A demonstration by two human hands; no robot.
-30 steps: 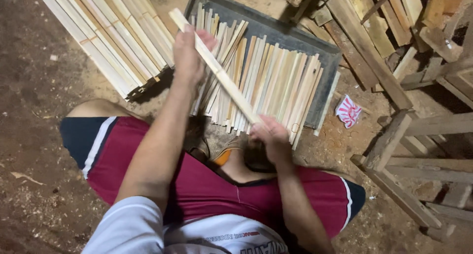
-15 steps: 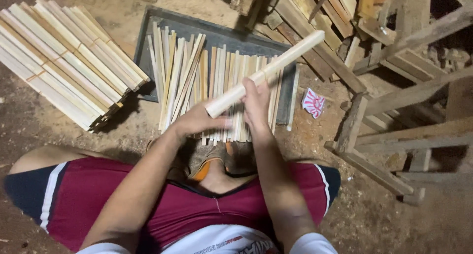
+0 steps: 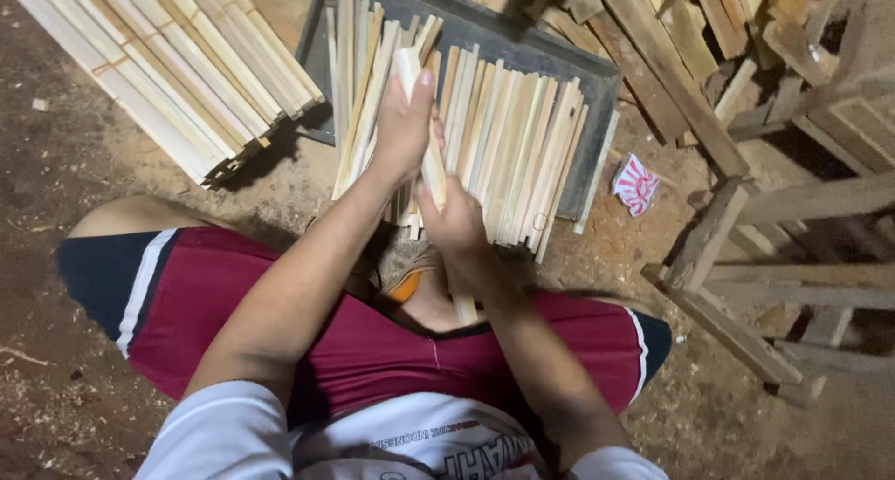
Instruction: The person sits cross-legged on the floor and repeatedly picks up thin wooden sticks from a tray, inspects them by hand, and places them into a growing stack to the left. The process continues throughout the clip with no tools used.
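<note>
Above the dark tray (image 3: 601, 84) of loose wooden slats (image 3: 508, 149): left hand (image 3: 403, 130) closed around upper end of pale wooden stick (image 3: 432, 168), right hand (image 3: 457, 228) gripping it lower down; bundled slats (image 3: 177, 61) lying left on floor.

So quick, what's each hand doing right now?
Left hand: closed on the wooden slat's upper end.
Right hand: closed on the same slat, lower down.

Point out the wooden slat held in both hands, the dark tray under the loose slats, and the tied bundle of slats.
wooden slat (image 3: 432, 168), head view: its middle, between the two hands.
dark tray (image 3: 522, 44), head view: bare floor near its far rim.
tied bundle of slats (image 3: 177, 65), head view: its top face.
</note>
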